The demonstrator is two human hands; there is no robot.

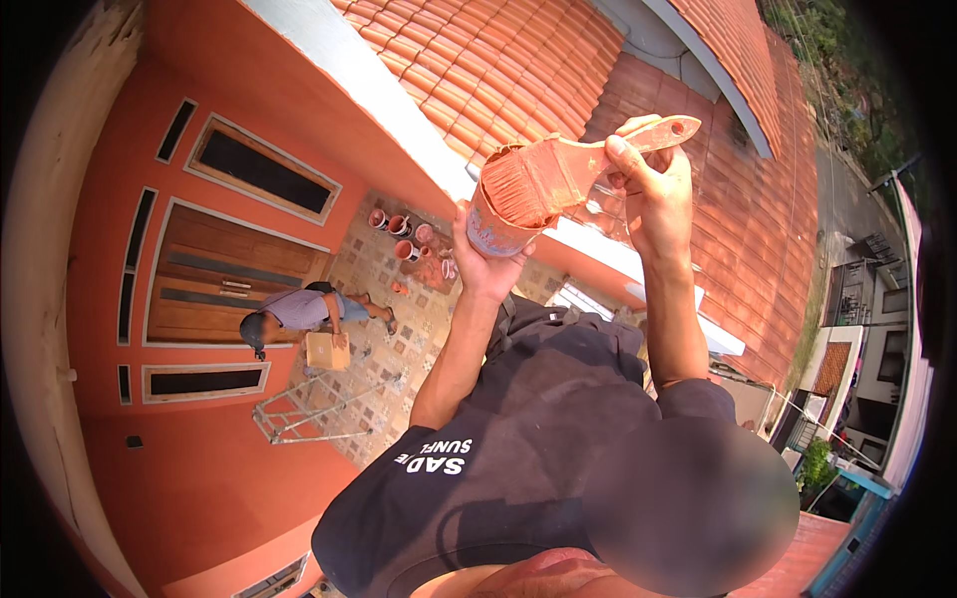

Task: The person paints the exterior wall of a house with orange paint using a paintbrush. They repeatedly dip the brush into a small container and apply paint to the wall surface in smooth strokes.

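Observation:
My left hand [487, 270] holds a paint-smeared cup [502, 233] from below, its thumb up along the near left side. In my right hand [654, 179] is a wide flat paintbrush [579, 163], pinched by the handle between thumb and fingers. The handle's end, with a hole in it, sticks out past the hand. Thick terracotta-orange paint coats the bristles [510, 187] and the ferrule area. The brush head lies at the cup's mouth, bristles against the inner rim. It hides most of the cup's inside, so the paint level cannot be seen.
A white-topped wall ledge [404, 97] runs beside clay roof tiles [493, 60]. Far below, several paint buckets [406, 250] stand on a patterned tile floor [392, 329]. Another person [299, 310] holds a cardboard box [327, 351] near a metal frame [299, 418] and wooden doors [209, 273].

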